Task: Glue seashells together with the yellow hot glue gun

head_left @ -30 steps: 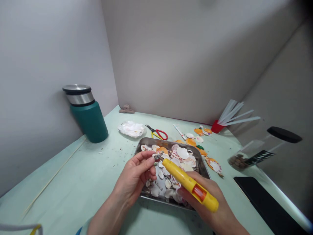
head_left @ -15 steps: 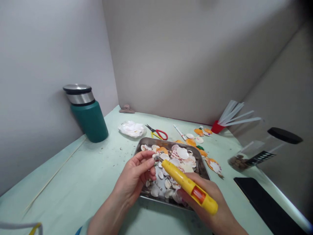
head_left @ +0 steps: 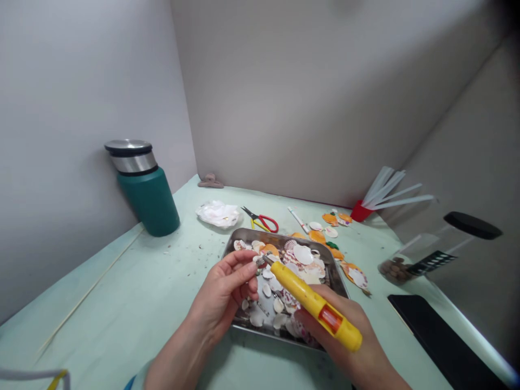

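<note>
The left hand [head_left: 221, 300] hovers over the near-left part of a metal tray [head_left: 247, 232]. Its thumb and forefinger are pinched together on a small piece [head_left: 260, 261] — probably a bit of shell, though it is too small to tell. The other fingers curl loosely beneath.

The right hand [head_left: 353, 346] grips a yellow glue gun [head_left: 314, 306] from below, fingers wrapped round its rear half by the orange window. The barrel slants up and to the left, and its metal tip meets the small piece at the left fingertips.

The tray sits on the pale green table [head_left: 134, 292] and is heaped with shells [head_left: 304, 253], white, orange and patterned. Behind it lie red-and-yellow scissors [head_left: 262, 219] and a crumpled white wrapper [head_left: 219, 213]. A green flask [head_left: 148, 197] stands by the left wall. To the right — a red cup [head_left: 359, 210] of clear glue sticks [head_left: 392, 189], a tilted clear jar [head_left: 430, 252] with a black lid, and a flat black slab [head_left: 442, 341].
</note>
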A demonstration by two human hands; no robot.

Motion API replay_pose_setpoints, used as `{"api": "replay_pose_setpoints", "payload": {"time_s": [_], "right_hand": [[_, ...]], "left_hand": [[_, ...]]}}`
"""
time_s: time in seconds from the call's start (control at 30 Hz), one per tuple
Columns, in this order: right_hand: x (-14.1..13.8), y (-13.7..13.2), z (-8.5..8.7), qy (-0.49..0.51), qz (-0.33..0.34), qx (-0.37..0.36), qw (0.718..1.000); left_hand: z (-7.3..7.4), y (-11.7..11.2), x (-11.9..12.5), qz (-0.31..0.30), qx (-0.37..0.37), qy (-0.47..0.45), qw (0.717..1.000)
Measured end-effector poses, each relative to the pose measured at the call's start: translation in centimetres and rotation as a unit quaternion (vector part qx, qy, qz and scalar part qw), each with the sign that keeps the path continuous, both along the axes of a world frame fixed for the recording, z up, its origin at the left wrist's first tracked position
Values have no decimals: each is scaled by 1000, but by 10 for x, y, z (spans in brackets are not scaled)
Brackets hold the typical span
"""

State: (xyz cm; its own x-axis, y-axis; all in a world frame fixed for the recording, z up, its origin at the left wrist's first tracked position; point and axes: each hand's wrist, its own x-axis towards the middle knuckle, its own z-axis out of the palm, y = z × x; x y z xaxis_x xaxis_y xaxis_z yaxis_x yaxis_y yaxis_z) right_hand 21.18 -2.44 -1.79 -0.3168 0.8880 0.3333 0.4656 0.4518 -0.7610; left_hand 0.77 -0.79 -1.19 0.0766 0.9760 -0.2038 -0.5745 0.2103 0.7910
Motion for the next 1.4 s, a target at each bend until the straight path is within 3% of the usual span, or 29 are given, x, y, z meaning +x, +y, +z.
{"api": "replay_pose_setpoints", "payload": {"time_s": [0.87, 1.4], "right_hand": [[3, 1, -1, -10, 20, 37, 999], [0, 3, 4, -5, 77, 202, 976]], "left_hand": [[2, 0, 1, 15, -26, 0, 1000], [4, -3, -3, -37, 15, -18, 999]]}}
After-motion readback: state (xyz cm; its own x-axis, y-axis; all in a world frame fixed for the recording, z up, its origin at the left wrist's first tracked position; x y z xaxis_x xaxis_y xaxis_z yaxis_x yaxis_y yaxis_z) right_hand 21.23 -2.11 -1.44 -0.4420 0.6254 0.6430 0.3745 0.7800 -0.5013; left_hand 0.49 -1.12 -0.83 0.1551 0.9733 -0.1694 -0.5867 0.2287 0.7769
